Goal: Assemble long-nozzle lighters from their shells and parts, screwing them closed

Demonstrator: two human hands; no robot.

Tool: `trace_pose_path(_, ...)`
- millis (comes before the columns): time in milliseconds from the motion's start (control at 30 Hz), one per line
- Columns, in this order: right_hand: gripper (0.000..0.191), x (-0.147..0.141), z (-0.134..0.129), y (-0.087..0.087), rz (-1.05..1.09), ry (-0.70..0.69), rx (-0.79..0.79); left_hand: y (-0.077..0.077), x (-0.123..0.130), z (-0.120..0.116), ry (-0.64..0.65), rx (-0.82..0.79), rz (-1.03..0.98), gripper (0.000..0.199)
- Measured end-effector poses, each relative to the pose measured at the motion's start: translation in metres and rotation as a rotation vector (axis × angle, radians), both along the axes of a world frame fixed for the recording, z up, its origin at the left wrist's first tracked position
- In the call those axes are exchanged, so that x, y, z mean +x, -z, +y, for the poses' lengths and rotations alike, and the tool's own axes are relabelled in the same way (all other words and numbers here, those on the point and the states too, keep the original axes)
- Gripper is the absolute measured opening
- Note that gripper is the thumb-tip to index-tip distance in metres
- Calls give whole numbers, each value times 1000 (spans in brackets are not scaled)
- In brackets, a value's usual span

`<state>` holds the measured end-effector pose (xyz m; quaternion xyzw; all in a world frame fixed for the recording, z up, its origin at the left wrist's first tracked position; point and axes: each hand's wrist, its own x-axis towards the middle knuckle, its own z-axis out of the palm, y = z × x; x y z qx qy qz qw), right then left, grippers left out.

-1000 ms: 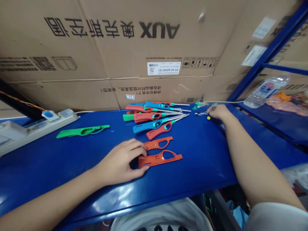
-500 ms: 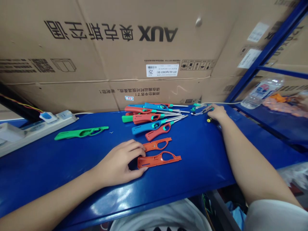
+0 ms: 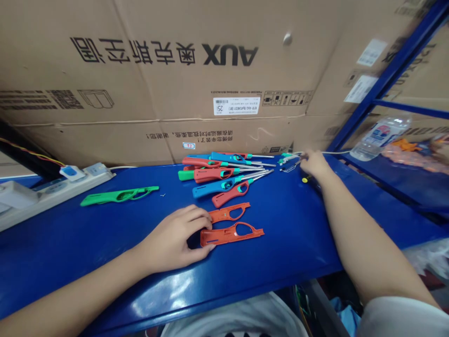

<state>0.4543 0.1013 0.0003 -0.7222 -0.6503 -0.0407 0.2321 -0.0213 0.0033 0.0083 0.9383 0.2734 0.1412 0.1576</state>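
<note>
My left hand [image 3: 180, 238] has its fingers and thumb curled round the left end of an orange-red lighter casing half [image 3: 229, 234], which lies hollow side up. Just above it lies a second orange-red casing half [image 3: 231, 213], its left end behind my fingers. At the far right of the table, my right hand [image 3: 314, 164] reaches down with bent fingers beside small teal-and-white parts with thin wires [image 3: 289, 160]. What its fingertips hold is hidden. Under that wrist, a dark object with a yellow end [image 3: 305, 180] shows partly.
Assembled red and blue long-necked lighters [image 3: 213, 174] are piled at the back of the blue table [image 3: 280, 252]. A green casing [image 3: 119, 195] lies left, near a white power strip [image 3: 56, 187]. Cardboard [image 3: 140, 93] stands behind; a plastic bottle [image 3: 380, 138] lies at right.
My right hand has shifted slightly left and back towards the small parts. The grey piece at its fingertips no longer shows clearly. The left hand and orange-red casing halves have stayed put.
</note>
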Motion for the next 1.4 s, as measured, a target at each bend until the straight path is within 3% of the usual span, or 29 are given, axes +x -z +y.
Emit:
trace_pose_path(67,20,-9,-4,-11,21,121,55,-1,-1,0,-3,-7,-12,15)
trace_pose_path(167,26,-31,-14,-30,39,133,124,-3,-2,2,-20,-40,-28,13)
trace_pose_path(233,27,-50,-23,-41,43,14,213,-6,-4,3,-43,-68,-10,11)
trace_pose_path(367,29,-97,-41,-54,-55,-302,217,-13,-7,6,-85,-71,63,10)
trace_pose_path(533,25,-152,-63,-53,-103,-632,202,-18,-11,9,-110,-47,109,15)
trace_pose_path(667,22,-180,-77,-48,-188,-800,171,-14,-12,12,-210,26,-82,28)
trace_pose_path(800,26,-194,-87,-43,-179,-893,153,-10,-11,11,-392,172,-377,48)
trace_pose_path(900,28,-200,-89,-40,-176,-929,113,-8,-11,9,-391,192,-458,46)
trace_pose_path(1000,25,-203,-89,-36,-97,-963,66,-6,-12,7,-356,173,-419,34)
trace_pose_path(1100,20,-202,-87,-36,90,-981,-71,-5,-12,6,-304,186,-366,24)
trace_pose_path(1200,22,-197,-87,-45,169,-968,-327,-7,-8,4,-252,144,-375,16)
trace_pose_path(1400,16,-180,-87,-61,210,-874,-786,-6,9,-5,-276,-265,-422,13)
